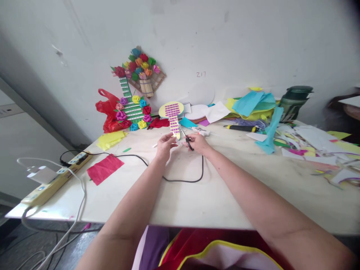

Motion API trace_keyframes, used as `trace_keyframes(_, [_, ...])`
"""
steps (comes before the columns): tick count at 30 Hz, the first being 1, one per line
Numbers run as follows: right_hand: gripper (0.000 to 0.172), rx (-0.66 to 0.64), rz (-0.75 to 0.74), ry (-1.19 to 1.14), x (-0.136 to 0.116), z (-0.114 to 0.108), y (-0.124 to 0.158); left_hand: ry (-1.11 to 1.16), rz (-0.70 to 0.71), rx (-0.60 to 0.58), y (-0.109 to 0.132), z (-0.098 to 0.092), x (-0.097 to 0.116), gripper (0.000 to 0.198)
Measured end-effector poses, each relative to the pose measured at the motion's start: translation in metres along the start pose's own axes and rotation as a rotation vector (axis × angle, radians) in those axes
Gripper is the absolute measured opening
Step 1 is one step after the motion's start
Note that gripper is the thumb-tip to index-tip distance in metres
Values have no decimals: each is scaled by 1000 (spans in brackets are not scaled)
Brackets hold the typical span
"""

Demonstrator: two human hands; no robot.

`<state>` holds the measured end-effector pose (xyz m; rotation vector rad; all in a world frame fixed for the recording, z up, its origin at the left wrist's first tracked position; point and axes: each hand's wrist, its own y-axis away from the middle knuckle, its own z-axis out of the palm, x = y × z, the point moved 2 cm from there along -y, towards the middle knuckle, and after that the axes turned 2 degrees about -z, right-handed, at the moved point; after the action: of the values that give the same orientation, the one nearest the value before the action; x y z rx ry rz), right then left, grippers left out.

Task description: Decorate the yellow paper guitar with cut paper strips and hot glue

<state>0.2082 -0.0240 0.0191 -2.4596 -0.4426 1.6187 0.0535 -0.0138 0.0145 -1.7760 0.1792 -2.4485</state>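
A yellow fan-shaped craft (173, 116) with a purple and white woven pattern stands out over the table, its narrow handle end pointing toward me. My left hand (166, 145) pinches the lower tip of that handle. In my right hand (198, 143) is a pair of scissors (189, 142) with black handles, its blades pointing up and left along the craft's right edge. Whether the blades touch the craft is too small to tell. A black cable (182, 181) loops on the table below both hands.
Paper flower crafts (134, 108) and a red bag (108, 108) are at the back left. A power strip (56, 180) and red paper (105, 169) lie left. Paper scraps (317, 138), a yellow-black cutter (241, 128) and a green bottle (295, 103) are on the right.
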Motion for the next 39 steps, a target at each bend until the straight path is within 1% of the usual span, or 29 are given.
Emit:
trace_keyframes(3, [38,-18,78,-272,-3,3,1,21,1,-22,-1,0,-1,30])
trace_keyframes(5, [40,-20,113,-336,-6,4,2,36,-7,-30,-1,0,-1,28])
trace_keyframes(9, [44,-3,155,-359,-5,5,2,60,-18,-38,-1,1,-3,27])
trace_keyframes(12, [46,-2,159,-370,-2,7,0,66,-24,-42,0,2,-4,27])
trace_keyframes(18, [36,25,176,-373,-6,8,3,110,-61,-92,0,3,-5,25])
trace_keyframes(21, [31,-39,182,-430,-9,6,6,171,-124,-108,-1,1,-5,21])
trace_keyframes(23, [33,-109,205,-496,-11,5,8,223,-159,-112,-2,0,-3,18])
trace_keyframes(26, [38,-223,313,-608,-14,4,12,308,-197,-97,-1,-2,-1,15])
trace_keyframes(28, [38,-274,373,-652,-15,3,13,357,-231,-97,-1,-3,-1,14])
trace_keyframes(30, [36,-294,385,-658,-17,2,14,392,-258,-102,-1,-3,-2,16])
trace_keyframes(34, [35,-303,356,-648,-16,1,13,414,-293,-100,-1,-4,-3,19])
trace_keyframes(39, [34,-301,318,-664,-14,2,12,431,-317,-104,0,-3,-3,19])
